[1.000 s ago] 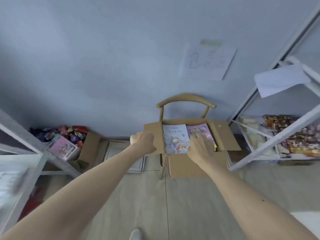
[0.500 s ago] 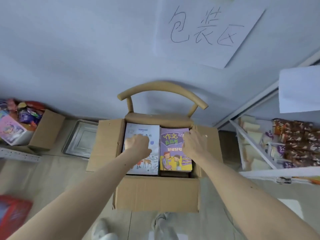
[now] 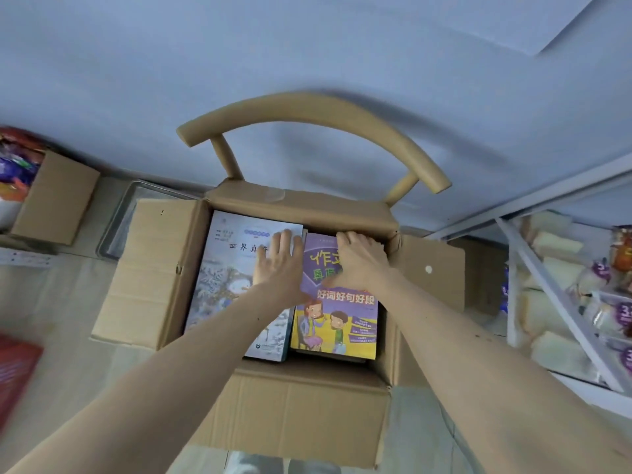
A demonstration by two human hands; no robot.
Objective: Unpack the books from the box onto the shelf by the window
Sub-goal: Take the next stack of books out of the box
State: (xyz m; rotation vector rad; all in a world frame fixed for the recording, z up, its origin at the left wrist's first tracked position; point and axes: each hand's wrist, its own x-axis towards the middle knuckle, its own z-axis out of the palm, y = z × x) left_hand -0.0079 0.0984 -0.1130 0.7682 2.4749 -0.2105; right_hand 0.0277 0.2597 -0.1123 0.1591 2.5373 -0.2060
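Observation:
An open cardboard box [image 3: 301, 415] stands on a wooden chair [image 3: 307, 107] against the wall. Two stacks of books lie inside it. The left stack is topped by a white book with a snowy cover [image 3: 222, 289], the right one by a purple and yellow book [image 3: 338, 323]. My left hand [image 3: 278, 268] lies flat on the white book's right side, fingers spread, its thumb at the gap between the stacks. My right hand [image 3: 359, 261] rests on the purple book with its fingers curled over the far edge.
A white metal rack [image 3: 561, 302] with packaged bread and snacks stands close on the right. On the floor at the left are a cardboard box of snacks [image 3: 54, 196] and a metal tray [image 3: 116, 227]. A blurred red object [image 3: 13, 374] sits at the lower left.
I have come closer, and the box now fills the middle of the view. Both hands have slid toward the far ends of the top books; the right fingers now hook the purple book's edge.

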